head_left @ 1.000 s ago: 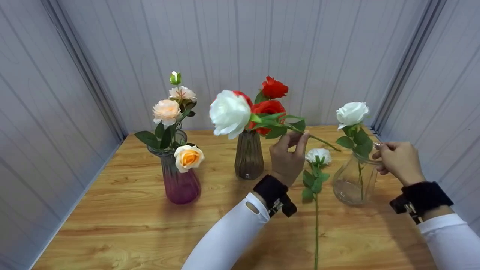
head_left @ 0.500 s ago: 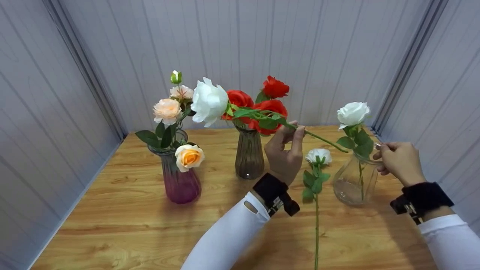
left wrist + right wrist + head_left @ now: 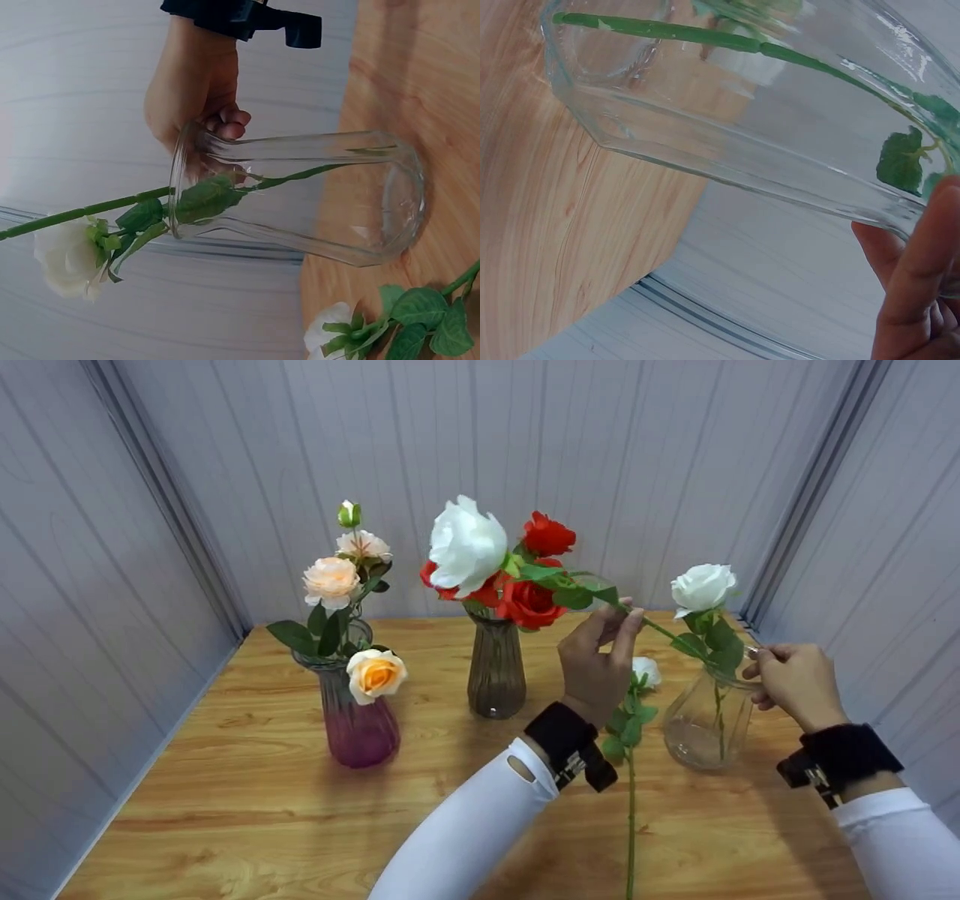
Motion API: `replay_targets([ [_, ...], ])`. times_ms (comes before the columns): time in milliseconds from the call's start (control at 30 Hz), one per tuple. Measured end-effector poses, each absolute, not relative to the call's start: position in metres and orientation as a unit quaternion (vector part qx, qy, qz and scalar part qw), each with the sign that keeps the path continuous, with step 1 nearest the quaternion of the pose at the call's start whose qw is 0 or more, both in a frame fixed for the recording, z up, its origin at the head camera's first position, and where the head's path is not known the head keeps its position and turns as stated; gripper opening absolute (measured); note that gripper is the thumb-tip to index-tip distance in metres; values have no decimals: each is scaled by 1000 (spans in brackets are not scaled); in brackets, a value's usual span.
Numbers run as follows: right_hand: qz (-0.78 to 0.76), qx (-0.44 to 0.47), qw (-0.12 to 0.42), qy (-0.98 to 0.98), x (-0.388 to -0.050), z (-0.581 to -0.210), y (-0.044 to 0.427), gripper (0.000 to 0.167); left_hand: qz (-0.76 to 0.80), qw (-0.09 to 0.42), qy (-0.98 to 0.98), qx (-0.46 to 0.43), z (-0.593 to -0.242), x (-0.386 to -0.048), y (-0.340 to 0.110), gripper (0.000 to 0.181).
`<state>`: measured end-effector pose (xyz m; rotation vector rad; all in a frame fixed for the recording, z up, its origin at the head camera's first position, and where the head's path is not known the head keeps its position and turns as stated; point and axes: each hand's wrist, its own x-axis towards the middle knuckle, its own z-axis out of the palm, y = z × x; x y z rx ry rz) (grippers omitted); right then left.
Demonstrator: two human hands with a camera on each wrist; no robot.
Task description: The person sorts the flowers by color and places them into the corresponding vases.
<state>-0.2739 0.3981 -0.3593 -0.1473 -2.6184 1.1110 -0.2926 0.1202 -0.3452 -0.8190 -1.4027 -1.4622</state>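
Note:
My left hand (image 3: 598, 664) pinches the green stem of a white rose (image 3: 469, 546), whose bloom points left in front of the red roses. The lower stem slants down to the right, its end near the mouth of a clear glass vase (image 3: 694, 735). With fingers and thumb, my right hand (image 3: 799, 682) grips that vase's rim on the right side. Another white rose (image 3: 703, 587) stands in the clear vase; its stem shows through the glass in both wrist views. On the table between the hands lies a third white rose (image 3: 646, 673), partly hidden behind the left hand.
A brown ribbed vase (image 3: 497, 675) with red roses (image 3: 532, 601) stands at the back middle. To the left, a purple-tinted vase (image 3: 364, 735) holds peach roses (image 3: 332, 583) and an orange-centred rose (image 3: 377, 675). Panelled walls (image 3: 480, 450) enclose the wooden table (image 3: 247, 817).
The left hand first shifted slightly left with its white rose, then moved right, bringing the stem's end to the clear vase's mouth. The right hand has kept its grip on the rim.

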Motion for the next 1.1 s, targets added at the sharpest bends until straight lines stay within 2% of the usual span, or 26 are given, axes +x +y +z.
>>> replay_targets([
  [300,389,-54,145,-908,-273,-360,398,49,-548,462,-603,-350,-340,-299,134,6],
  [700,395,-62,142,-905,-272,-358,393,48,-542,370,-664,-360,-344,-298,149,12],
  [1100,394,-67,137,-906,-273,-359,388,48,-474,345,-730,-350,-356,-296,162,12],
])
